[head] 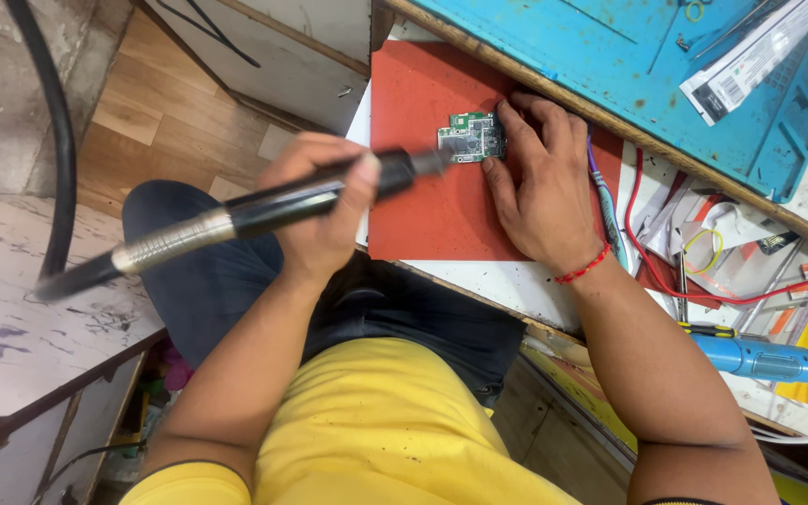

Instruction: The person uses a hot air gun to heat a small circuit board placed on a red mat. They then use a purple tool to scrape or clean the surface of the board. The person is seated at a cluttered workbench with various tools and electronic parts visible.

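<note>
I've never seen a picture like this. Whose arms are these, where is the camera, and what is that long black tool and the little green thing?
The camera sits on a person's head and looks down at their own two arms. The left hand grips a long black and silver tool with a cable, its tip pointing at a small green circuit board. The right hand steadies that board on a red mat. Beyond lie a blue work mat, red wires and a blue screwdriver.

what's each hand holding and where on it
Left hand grips the black-and-silver hot-air wand around its black mid-barrel. Right hand pins the small green circuit board at its right edge.
</note>
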